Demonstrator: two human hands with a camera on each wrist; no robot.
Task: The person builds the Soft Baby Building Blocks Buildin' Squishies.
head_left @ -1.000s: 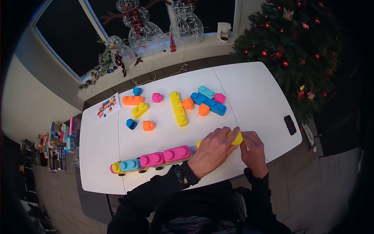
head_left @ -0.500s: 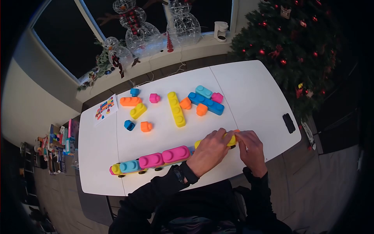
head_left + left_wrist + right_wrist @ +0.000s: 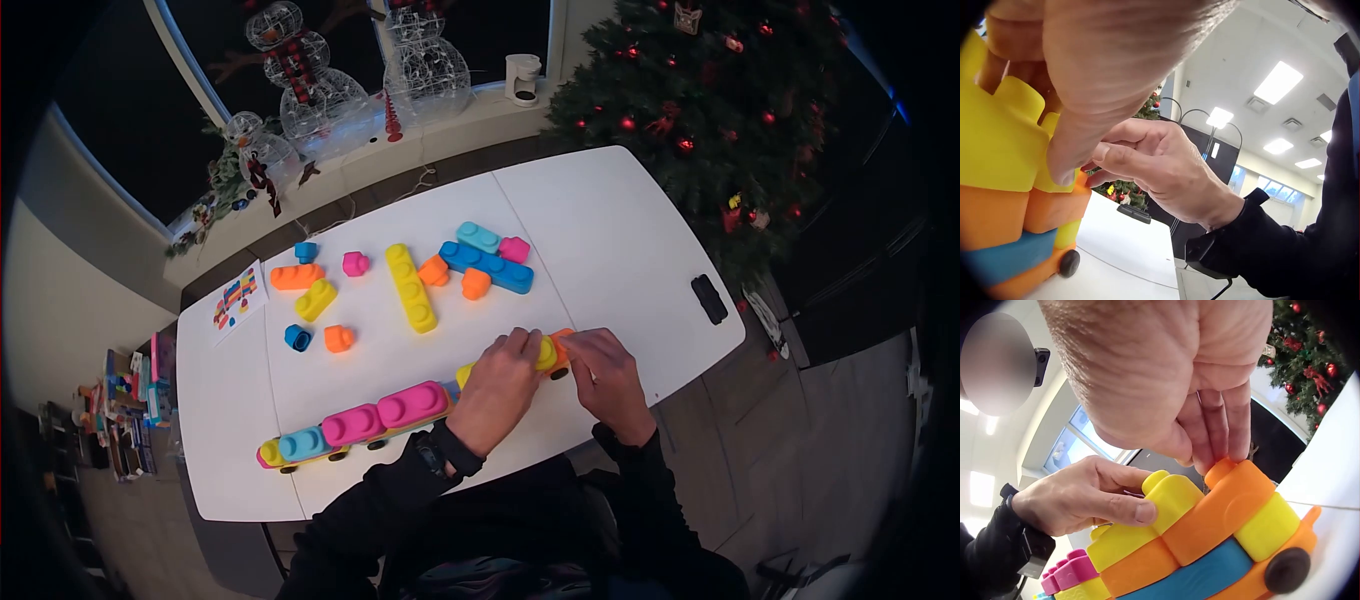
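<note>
A toy train of big soft bricks lies along the table's near side. My left hand [image 3: 497, 390] grips the yellow brick [image 3: 1172, 500] on its right-hand car, thumb on the near side and fingers over the top. An orange brick [image 3: 1222, 503] with one stud sits at the end of that car, beside the yellow one. The fairly straight fingers of my right hand [image 3: 610, 385] touch this orange brick by its stud; the thumb [image 3: 1113, 156] stays off to the side. Below are a blue brick [image 3: 1197, 575], a small yellow brick [image 3: 1266, 528] and a black wheel [image 3: 1288, 570].
Pink bricks [image 3: 413, 402] and a light blue brick [image 3: 303, 443] top the train's left cars. Loose bricks lie farther back, including a long yellow brick [image 3: 410, 288] and a long blue brick [image 3: 487, 267]. A picture sheet [image 3: 240, 300] lies at left, a black object [image 3: 709, 299] at right.
The view has swung right. The yellow brick's end, earlier raised between both hands, now sits low on the car. The orange brick and a wheel have come into sight beside my right fingers.
</note>
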